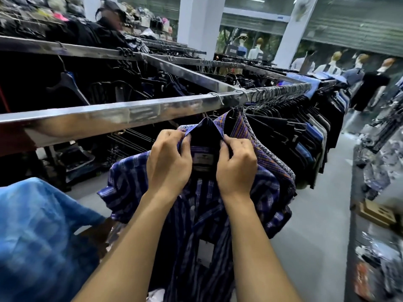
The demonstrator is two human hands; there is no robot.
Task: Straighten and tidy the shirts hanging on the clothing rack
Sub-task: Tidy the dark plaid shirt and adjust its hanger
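Observation:
A blue and purple plaid shirt (pixel 196 205) hangs from the steel rack rail (pixel 122 114) right in front of me, its collar open and the neck label showing. My left hand (pixel 168 162) pinches the left collar point. My right hand (pixel 236 164) pinches the right collar point. Just behind it hangs a purple and orange striped shirt (pixel 246 129), and beyond that a long row of dark shirts (pixel 290 131) packed tightly on wire hangers along the rail.
A light blue shirt (pixel 37 236) fills the lower left. More rails with dark clothes (pixel 152 83) run behind. A person in a cap (pixel 109 16) stands at the far left. White pillars, mannequins (pixel 335 62) and a grey floor aisle (pixel 327 214) lie to the right, beside a shelf of goods (pixel 375 236).

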